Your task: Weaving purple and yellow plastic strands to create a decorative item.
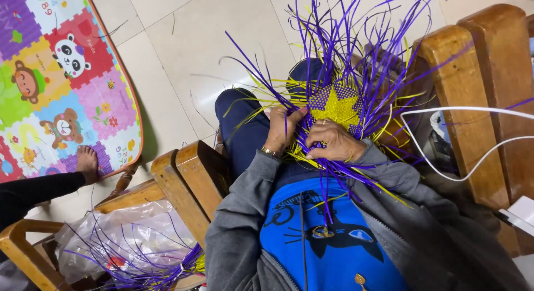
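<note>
On my lap lies a woven piece [339, 105] of purple and yellow strips with a yellow star in its middle. Long loose purple strips [334, 35] fan up and outward from it. My left hand [282, 130] grips the strips at the piece's left edge, fingers curled around them. My right hand [332, 141] pinches strips at the lower edge, just beside the left hand. Both wrists come out of grey jacket sleeves over a blue shirt.
I sit on a wooden bench with an armrest [189, 180] at left and slats [473, 91] at right. A clear plastic bag with spare purple strips [128, 246] lies lower left. A colourful foam mat [61, 74], another person's foot [87, 160] and a white cable [473, 110] are nearby.
</note>
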